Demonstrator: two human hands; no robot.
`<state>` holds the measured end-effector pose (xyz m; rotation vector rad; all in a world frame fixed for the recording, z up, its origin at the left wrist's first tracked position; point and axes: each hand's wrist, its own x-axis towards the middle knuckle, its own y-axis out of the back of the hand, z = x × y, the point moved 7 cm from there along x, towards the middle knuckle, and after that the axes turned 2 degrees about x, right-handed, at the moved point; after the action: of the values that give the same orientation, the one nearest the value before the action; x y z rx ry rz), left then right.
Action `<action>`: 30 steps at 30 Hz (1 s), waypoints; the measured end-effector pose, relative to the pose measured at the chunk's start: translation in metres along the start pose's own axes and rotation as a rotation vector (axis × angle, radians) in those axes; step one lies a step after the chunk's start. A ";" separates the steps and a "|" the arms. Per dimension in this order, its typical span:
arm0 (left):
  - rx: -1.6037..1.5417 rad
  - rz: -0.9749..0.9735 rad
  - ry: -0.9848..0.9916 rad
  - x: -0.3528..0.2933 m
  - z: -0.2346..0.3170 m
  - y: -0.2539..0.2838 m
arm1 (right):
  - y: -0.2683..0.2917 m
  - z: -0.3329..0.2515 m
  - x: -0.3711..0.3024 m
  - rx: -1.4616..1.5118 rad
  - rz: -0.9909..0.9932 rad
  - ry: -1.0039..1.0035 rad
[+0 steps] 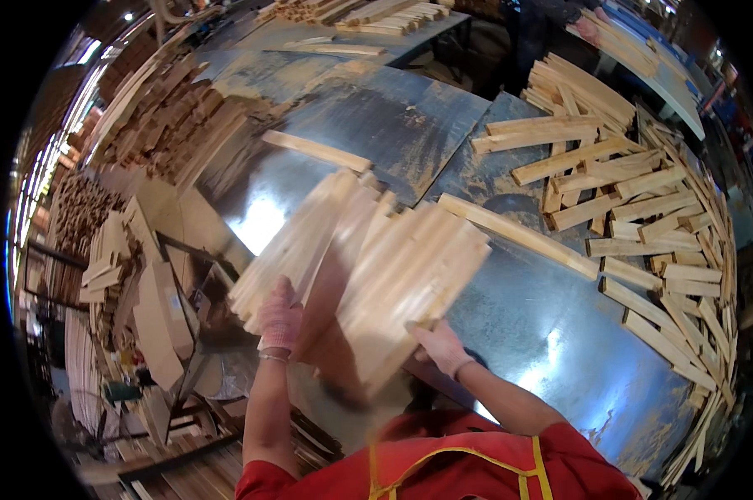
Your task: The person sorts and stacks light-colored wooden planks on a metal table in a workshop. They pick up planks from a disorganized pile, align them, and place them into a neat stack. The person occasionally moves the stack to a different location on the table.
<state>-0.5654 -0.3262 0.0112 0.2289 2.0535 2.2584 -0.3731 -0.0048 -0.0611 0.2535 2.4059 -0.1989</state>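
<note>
Side by side, a bundle of pale wooden slats point(418, 283) spans the space between my two hands, smeared by motion. My left hand point(280, 321), in a pinkish glove, grips the slats at their near left edge. At the near right corner my right hand point(443, 346), also gloved, has its thumb on top and its fingers hidden beneath. A darker, reddish-brown face or shadow point(335, 292) divides the bundle into two parts. Beyond it, a single slat point(318, 150) lies on the metal table point(526, 312), and a longer slat point(518, 236) lies to its right.
A loose heap of wooden slats point(635, 196) covers the table's right side. Stacked brown wood pieces point(164, 125) stand at the far left, with a black metal frame point(180, 417) near my left arm. Another person's hand point(587, 32) is at a table at the back right.
</note>
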 end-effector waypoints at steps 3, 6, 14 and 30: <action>-0.173 0.080 -0.059 0.015 0.004 0.004 | -0.026 -0.047 0.030 -0.130 -0.063 -0.032; -0.096 0.039 -0.098 0.025 0.014 -0.009 | -0.001 -0.079 0.069 -0.358 -0.145 0.233; 0.095 -0.100 -0.082 0.052 0.027 0.006 | 0.289 -0.142 0.073 -1.421 0.773 0.616; -0.105 -0.086 0.191 0.371 0.003 -0.027 | -0.081 -0.008 0.073 -1.151 -0.228 0.222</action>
<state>-0.9318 -0.2613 0.0057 -0.0837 1.9777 2.4088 -0.4513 -0.0722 -0.0974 -0.5487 2.3483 1.1314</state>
